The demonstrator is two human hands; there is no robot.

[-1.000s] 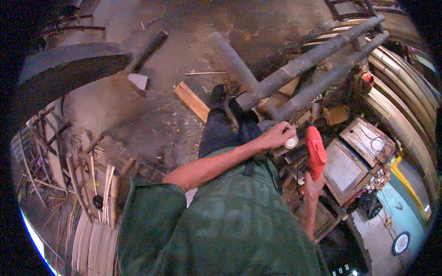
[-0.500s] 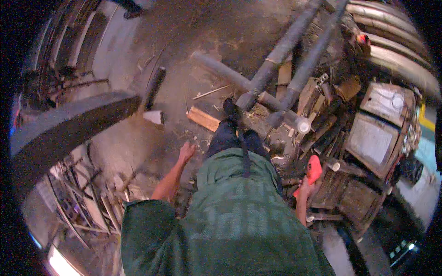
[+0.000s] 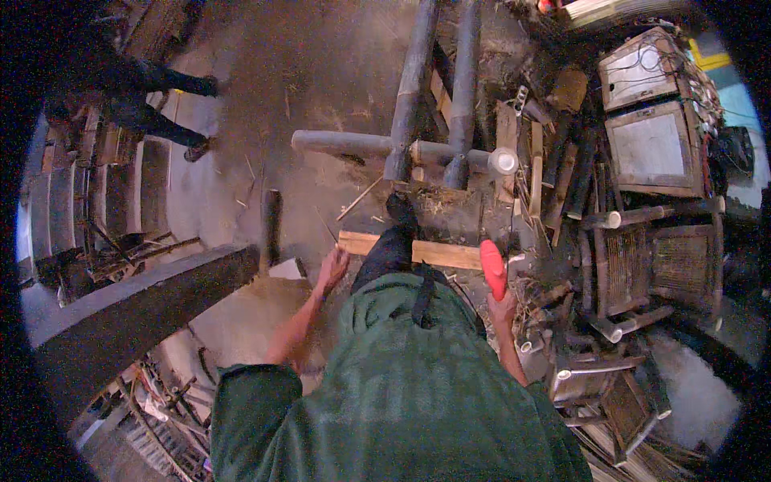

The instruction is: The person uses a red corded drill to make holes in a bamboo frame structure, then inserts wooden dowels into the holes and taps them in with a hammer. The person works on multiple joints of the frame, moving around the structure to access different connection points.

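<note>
I stand in a green shirt and dark trousers, looking straight down. My right hand (image 3: 504,309) grips a red oblong tool (image 3: 492,269) that points upward beside my hip. My left hand (image 3: 332,268) hangs at my side with loosely curled fingers and holds nothing. My dark shoe (image 3: 401,210) is set beside a light wooden plank (image 3: 438,252) on the dirt floor. Just beyond it lies a frame of thick grey bamboo poles (image 3: 414,80) crossed by a horizontal pole (image 3: 345,143) with a pale cut end (image 3: 503,161).
Another person's legs in dark trousers (image 3: 152,104) stand at the upper left. Bamboo furniture and woven frames (image 3: 642,265) pile up on the right, with two boxy panels (image 3: 650,145) behind. A large dark curved beam (image 3: 136,305) crosses at the left, above bundles of sticks (image 3: 173,402).
My left hand has come off the pale pole end and dropped to my side. The view has swung, so the bamboo frame now lies straight ahead. The red tool stays in my right hand.
</note>
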